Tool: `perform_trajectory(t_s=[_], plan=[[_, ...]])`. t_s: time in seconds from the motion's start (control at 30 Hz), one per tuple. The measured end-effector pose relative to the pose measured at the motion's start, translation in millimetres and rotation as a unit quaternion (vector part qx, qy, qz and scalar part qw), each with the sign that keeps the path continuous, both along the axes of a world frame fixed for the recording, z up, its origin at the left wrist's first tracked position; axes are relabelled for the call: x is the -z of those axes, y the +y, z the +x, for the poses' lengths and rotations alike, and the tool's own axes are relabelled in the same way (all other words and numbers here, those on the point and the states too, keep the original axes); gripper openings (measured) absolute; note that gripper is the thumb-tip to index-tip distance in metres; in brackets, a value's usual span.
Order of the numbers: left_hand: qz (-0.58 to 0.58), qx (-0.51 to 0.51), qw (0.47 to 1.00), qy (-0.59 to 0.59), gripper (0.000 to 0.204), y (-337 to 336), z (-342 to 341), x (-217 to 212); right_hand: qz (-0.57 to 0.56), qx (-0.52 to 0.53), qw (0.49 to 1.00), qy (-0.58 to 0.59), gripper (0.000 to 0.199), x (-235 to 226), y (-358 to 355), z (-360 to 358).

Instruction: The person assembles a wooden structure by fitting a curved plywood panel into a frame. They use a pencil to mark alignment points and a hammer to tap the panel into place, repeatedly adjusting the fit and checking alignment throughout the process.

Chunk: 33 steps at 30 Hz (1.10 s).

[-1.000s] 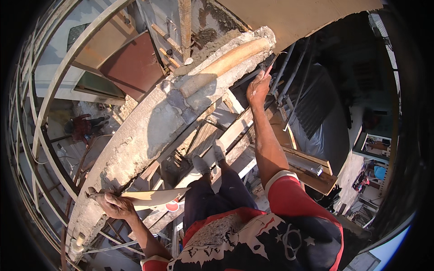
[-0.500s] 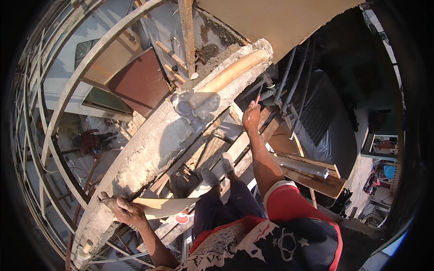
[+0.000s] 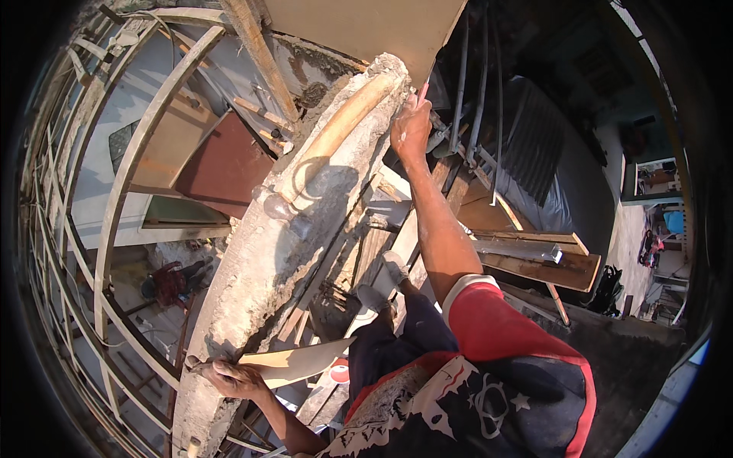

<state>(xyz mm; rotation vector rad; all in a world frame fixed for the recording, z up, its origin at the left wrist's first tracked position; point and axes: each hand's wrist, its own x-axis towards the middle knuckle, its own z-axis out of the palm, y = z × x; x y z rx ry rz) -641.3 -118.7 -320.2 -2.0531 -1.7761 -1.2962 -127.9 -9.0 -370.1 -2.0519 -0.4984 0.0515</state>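
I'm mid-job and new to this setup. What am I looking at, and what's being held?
No machine here, just a person working bare-handed. A wide fisheye camera on their head looks down, so straight edges bend and picture-left is their left. A long, rough concrete beam runs up the middle, with a curved tan strip lying on top. The right hand, near the far end, holds a pink object, mostly hidden. The left hand is toward the near end, beside a thin pale board; whether it holds that board is unclear.
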Motion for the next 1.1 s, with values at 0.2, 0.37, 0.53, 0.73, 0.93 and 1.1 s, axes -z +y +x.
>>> perform_trajectory(t_s=[0.2, 0.37, 0.53, 0.73, 0.93, 1.1], plan=[[0.02, -0.003, 1.0, 0.022, 0.04, -1, -2, 2, -0.017, -0.01, 1.0, 0.001, 0.036, 34, -10, 1], [-0.018, -0.028, 0.999, 0.014, 0.038, -5, -14, 12, -0.036, 0.001, 0.999, 0.04, 0.035, 30, -1, 0], [-0.026, -0.035, 0.999, 0.01, 0.039, -6, -18, 13, -0.01, -0.004, 1.0, 0.014, 0.037, 40, -11, -3], [-0.03, -0.028, 0.999, 0.004, 0.038, -6, -9, 4, -0.085, -0.044, 0.995, 0.014, 0.043, 50, -27, -4], [-0.028, -0.026, 0.999, -0.003, 0.036, -5, -8, 5, -0.031, -0.003, 0.999, -0.029, 0.031, 17, -14, -3], [0.004, -0.007, 1.0, 0.021, 0.037, -5, -1, -7, -0.069, -0.046, 0.997, -0.003, 0.033, 48, -15, -1]])
